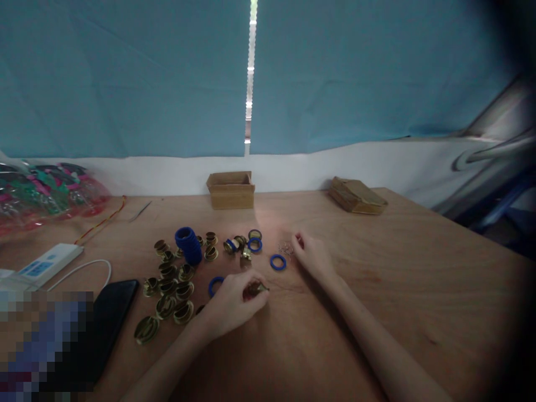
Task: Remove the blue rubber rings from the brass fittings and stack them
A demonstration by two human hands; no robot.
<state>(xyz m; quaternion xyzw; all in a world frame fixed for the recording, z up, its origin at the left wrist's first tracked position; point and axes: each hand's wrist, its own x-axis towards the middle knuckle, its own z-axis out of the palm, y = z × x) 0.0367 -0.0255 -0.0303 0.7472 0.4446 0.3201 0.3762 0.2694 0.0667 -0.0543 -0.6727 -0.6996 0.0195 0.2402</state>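
My left hand (232, 302) is closed round a small brass-coloured fitting (256, 288), mostly hidden by the fingers. My right hand (313, 258) has its fingertips pinched at the right edge of a pile of tiny shiny pieces (285, 248); whatever they hold is too small to make out. Just below that pile lies a loose blue ring (278, 262). Another blue ring (215, 286) is partly covered by my left hand. Left of it stand several round brass fittings (168, 286) and a stack of blue rings (189, 245). More brass parts (239, 242) lie beyond my left hand.
An open cardboard box (231, 196) stands at the table's back edge, and a flattened one (358, 195) lies to the right. On the left are a black phone-like slab (106, 324), a white power strip (50, 263) with a cable, and a plastic bag (50, 190) of coloured items.
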